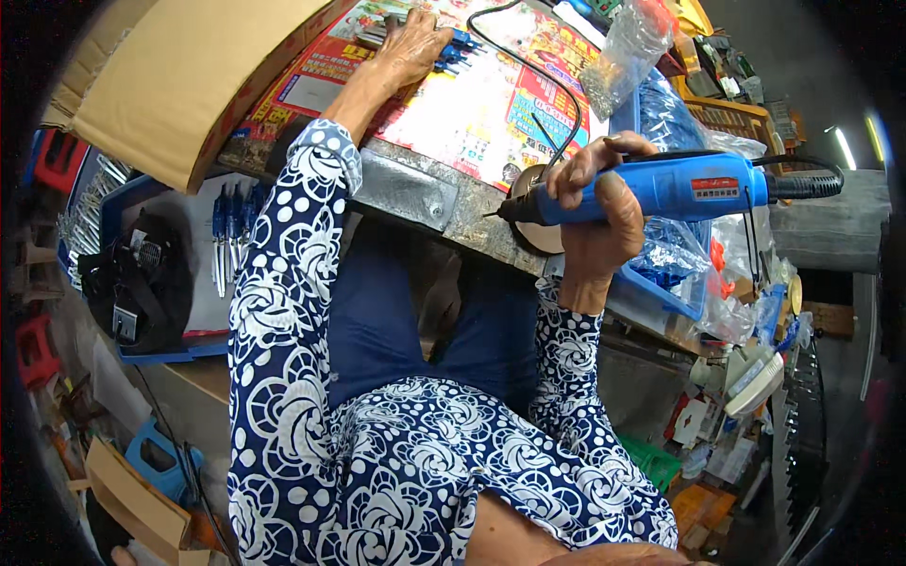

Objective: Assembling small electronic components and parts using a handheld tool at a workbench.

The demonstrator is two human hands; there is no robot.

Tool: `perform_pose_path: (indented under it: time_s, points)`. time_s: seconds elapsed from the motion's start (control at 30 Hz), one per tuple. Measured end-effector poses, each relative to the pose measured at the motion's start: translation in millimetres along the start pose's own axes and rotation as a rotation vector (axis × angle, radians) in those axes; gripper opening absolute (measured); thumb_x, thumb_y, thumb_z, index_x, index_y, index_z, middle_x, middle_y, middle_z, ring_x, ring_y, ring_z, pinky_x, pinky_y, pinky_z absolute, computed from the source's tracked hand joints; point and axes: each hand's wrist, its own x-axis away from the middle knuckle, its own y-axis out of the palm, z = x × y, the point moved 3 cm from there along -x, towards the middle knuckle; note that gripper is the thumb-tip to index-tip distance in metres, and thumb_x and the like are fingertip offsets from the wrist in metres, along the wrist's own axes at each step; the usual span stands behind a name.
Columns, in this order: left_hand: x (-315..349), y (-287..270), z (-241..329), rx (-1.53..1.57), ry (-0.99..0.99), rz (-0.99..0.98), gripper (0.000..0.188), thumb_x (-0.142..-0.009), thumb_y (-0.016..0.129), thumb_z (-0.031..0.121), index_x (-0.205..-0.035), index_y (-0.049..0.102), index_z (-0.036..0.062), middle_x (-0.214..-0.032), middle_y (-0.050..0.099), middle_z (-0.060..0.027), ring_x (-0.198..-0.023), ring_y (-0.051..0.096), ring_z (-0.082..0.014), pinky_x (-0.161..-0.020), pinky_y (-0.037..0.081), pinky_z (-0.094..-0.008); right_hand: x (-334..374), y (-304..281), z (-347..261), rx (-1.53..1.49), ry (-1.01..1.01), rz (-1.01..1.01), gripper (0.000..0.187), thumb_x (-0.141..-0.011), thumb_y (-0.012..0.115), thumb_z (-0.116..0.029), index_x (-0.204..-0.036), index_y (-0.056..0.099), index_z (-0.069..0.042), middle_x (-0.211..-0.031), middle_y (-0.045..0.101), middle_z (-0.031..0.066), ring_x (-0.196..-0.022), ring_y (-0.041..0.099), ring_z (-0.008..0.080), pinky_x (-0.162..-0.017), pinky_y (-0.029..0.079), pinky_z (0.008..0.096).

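Note:
My right hand (604, 193) is wrapped round a blue electric screwdriver (675, 189). Its dark nose and thin bit point left, above the table's near edge. At the far side of the table, my left hand (412, 45) lies curled across a bunch of blue-handled tools (458, 52). Metal shafts show left of that hand, the handles to its right; its fingertips are partly hidden. Under both hands the table is covered with red and yellow printed paper (444, 123). Just behind the driver's nose, a round metal disc (533, 231) sits partly covered at the table edge.
A cardboard box (189, 85) stands at the left of the table. Below it, a blue tray (203, 349) holds more blue-handled tools (231, 226) and a black bundle. On the right are a blue bin (665, 297) with plastic-wrapped pieces and a clear bag (623, 66). A black cord (566, 85) crosses the paper.

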Motion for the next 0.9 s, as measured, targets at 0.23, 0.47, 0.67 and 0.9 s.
perform_pose_path:
  time_s: [0.23,0.47,0.67,0.9]
  points:
    - [20.3,-31.2,9.1,-0.226,0.014,0.272,0.040,-0.074,0.049,-0.003,-0.112,0.045,0.0083,-0.091,0.053,-0.0181,-0.083,0.056,-0.0310,-0.073,0.047,-0.0391,6.4,-5.3,0.2,0.008,-0.021,0.044,0.031,-0.076,0.055,-0.012,-0.104,0.045,-0.001,-0.071,0.050,0.0115,-0.053,0.047,0.0161,-0.056,0.040,0.0332]
    - [41.3,-58.7,13.8,0.143,-0.025,0.569,0.035,-0.076,0.046,0.005,-0.111,0.041,0.0048,-0.095,0.048,-0.0230,-0.098,0.044,-0.0375,-0.087,0.025,-0.0509,15.3,0.7,2.5,-0.019,0.023,0.025,0.031,-0.077,0.053,-0.012,-0.106,0.044,-0.007,-0.074,0.049,0.0101,-0.059,0.047,0.0167,-0.061,0.038,0.0334]
    - [62.5,-109.3,47.1,1.084,-0.419,0.520,0.028,-0.083,0.044,0.012,-0.105,0.042,-0.0054,-0.087,0.058,-0.0153,-0.071,0.057,-0.0215,-0.062,0.045,-0.0306,23.7,-12.2,14.5,0.026,0.007,0.070,0.027,-0.079,0.050,-0.012,-0.105,0.043,-0.006,-0.075,0.050,0.0103,-0.061,0.047,0.0168,-0.061,0.037,0.0334]
    - [109.7,-97.5,66.9,1.863,-0.421,0.601,0.024,-0.082,0.052,0.010,-0.102,0.046,-0.0009,-0.078,0.056,-0.0060,-0.067,0.056,-0.0135,-0.062,0.048,-0.0258,34.0,-20.5,22.1,0.076,-0.048,0.132,0.021,-0.080,0.050,-0.010,-0.100,0.044,-0.006,-0.073,0.052,0.0106,-0.060,0.048,0.0173,-0.061,0.039,0.0328]
